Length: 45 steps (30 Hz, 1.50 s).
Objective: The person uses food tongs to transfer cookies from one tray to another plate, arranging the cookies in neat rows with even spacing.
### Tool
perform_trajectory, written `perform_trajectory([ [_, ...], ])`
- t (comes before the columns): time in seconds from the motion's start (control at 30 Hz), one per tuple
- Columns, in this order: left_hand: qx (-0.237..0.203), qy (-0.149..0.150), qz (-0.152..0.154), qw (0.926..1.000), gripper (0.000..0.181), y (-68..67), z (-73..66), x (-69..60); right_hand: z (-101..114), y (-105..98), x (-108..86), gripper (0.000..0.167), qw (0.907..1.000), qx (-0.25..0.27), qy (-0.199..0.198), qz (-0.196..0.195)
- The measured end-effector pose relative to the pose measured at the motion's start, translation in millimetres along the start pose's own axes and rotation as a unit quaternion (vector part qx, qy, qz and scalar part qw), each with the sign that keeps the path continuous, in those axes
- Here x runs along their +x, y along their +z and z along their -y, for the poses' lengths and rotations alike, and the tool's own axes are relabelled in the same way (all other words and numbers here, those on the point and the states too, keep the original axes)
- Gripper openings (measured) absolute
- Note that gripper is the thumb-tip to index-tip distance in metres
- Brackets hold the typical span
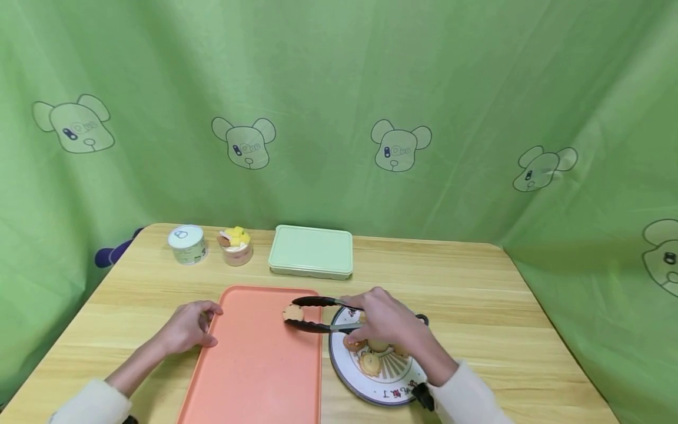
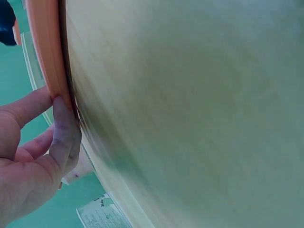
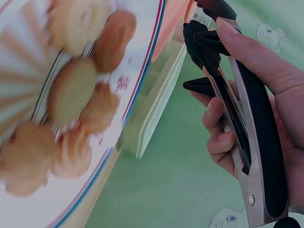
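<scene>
My right hand grips a pair of tongs, black at the tips and grip with silver metal between. A round cookie with dark specks sits between the tong tips, over the right part of a coral-pink tray. My left hand holds the tray's left rim, thumb and fingers against the edge, as the left wrist view shows too. Below the right hand stands a round patterned plate with several cookies, among them a flower-shaped one. Part of the plate is hidden by the hand.
At the back of the wooden table stand a white-lidded can, a dessert cup with yellow fruit and a pale green lidded box. A green curtain hangs behind and at the sides.
</scene>
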<state>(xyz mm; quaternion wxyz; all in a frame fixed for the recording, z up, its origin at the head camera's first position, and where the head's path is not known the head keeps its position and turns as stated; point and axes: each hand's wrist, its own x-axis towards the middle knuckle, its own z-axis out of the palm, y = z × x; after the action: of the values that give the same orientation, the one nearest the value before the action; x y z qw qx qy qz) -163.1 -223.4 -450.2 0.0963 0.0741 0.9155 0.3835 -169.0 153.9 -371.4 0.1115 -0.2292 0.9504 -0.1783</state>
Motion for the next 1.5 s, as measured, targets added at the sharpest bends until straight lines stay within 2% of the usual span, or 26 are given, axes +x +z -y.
perform_trajectory([
  [0.3,-0.001,0.003,-0.003,1.0000,0.054,-0.1,0.2,0.6,-27.1,-11.6,-31.6,0.074,0.9990,-0.031,0.020,-0.026],
  [0.5,-0.001,0.002,-0.002,1.0000,0.054,0.3,0.9,1.0,-41.2,-17.4,-55.5,0.069,0.9974,-0.058,-0.006,-0.043],
  [0.6,-0.002,-0.007,-0.003,1.0000,0.054,0.8,0.6,0.9,-46.5,-20.1,-66.5,0.068,0.9972,-0.060,-0.012,-0.044],
  [0.73,-0.004,-0.017,-0.005,0.9998,0.054,1.3,0.2,1.5,-54.6,-22.0,-82.0,0.069,0.9976,-0.050,0.000,-0.047],
  [0.9,-0.002,-0.009,-0.003,1.0000,0.054,1.2,0.9,1.6,-68.6,-25.1,-102.9,0.071,0.9976,-0.045,0.015,-0.051],
  [1.1,-0.002,-0.011,-0.003,0.9999,0.055,1.0,0.8,1.5,-88.0,-27.7,-125.3,0.071,0.9982,-0.036,0.024,-0.041],
  [1.23,-0.001,-0.013,-0.002,0.9999,0.055,0.7,0.3,1.0,-97.2,-27.3,-136.4,0.074,0.9982,-0.021,0.054,-0.017],
  [1.5,0.003,-0.006,-0.003,1.0000,0.054,1.3,0.8,1.2,-107.6,-25.0,-145.9,0.073,0.9958,-0.004,0.088,0.024],
])
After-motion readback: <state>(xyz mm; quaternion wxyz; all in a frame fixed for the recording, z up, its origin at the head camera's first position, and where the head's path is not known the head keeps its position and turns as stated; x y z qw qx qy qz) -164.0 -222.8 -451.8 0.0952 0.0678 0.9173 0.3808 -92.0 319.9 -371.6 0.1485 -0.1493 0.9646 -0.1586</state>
